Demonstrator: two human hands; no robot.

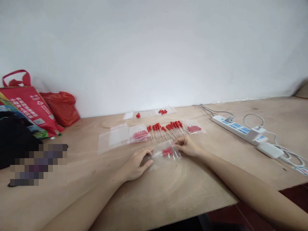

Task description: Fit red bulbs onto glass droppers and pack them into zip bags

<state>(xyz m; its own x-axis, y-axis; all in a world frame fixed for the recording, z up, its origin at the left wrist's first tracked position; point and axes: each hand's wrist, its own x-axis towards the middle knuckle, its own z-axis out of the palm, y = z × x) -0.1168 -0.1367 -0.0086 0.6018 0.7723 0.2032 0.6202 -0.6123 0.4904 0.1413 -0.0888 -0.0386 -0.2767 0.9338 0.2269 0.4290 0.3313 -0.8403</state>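
A clear plastic bag with several red pieces inside lies near the table's front, between my hands. My left hand rests at its left end, thumb and fingers apart around the edge. At the bag's right end, my right hand pinches the opening edge. Just beyond are two groups of glass droppers with red rubber bulbs. Filled bags flank them, one on the left and one on the right.
Flat clear bags lie to the left. Two bags with loose red bulbs lie by the wall. A power strip with cables stands right; red bags and a black cloth are left.
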